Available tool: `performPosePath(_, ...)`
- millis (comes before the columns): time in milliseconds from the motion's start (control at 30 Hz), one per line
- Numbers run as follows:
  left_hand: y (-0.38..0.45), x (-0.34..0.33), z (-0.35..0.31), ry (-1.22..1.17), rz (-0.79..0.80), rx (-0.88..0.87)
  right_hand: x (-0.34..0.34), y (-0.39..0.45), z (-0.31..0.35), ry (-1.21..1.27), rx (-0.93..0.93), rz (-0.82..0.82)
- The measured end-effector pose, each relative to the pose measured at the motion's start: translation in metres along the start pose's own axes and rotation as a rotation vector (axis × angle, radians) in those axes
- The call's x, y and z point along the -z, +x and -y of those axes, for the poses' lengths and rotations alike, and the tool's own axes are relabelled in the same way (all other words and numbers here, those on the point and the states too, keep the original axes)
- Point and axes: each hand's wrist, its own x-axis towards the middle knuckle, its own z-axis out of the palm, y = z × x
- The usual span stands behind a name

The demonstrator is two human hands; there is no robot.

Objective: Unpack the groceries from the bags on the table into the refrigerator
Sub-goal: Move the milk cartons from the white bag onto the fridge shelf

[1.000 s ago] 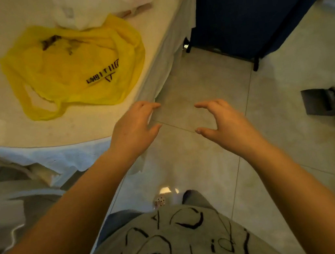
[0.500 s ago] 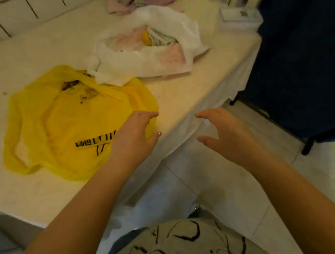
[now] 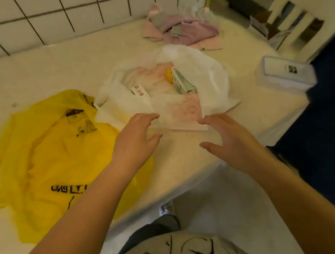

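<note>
White, flimsy plastic: the white bag (image 3: 203, 79) lies at frame centre on the tabletop (image 3: 49, 74), carton (image 3: 181, 81) inside. Both hands, left hand (image 3: 134, 139) and right hand (image 3: 230, 140), hover spread, empty. Likely light, stiff; grip its sides.

White plastic bag (image 3: 206, 74): sits on the table (image 3: 49, 74) toward the right of centre, mouth open upward, walls crumpled and slumped outward. A faint pink print shows on the near flap. Contents visible through the opening: a small yellow rounded item (image 3: 169, 75), a pale green carton (image 3: 182, 81) lying tilted beside and touching it, and a white packet with a red and black label (image 3: 139, 90) at the left of the opening.

Yellow plastic bag (image 3: 44, 151): lies flattened on the table to the left of the white bag, their edges overlapping. Dark printed lettering on its face. Handles spread outward. No contents discernible.
</note>
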Motion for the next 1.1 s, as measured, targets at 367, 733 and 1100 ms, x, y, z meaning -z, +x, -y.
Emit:
performPosePath(367, 0.105, -0.016, 0.018, -0.036, -0.054, 0.137, 0.03, 0.14, -0.048, -0.069, 0.098, 0.093)
performPosePath(733, 0.161, -0.076, -0.027, -0.064, -0.065, 0.294, 0.033, 0.259, -0.106, -0.371, 0.597, 0.285)
performPosePath(1100, 0.189, -0.127, -0.065, 0.09, -0.013, 0.34, 0.032, 0.322, -0.153, -0.622, 0.985, 0.394)
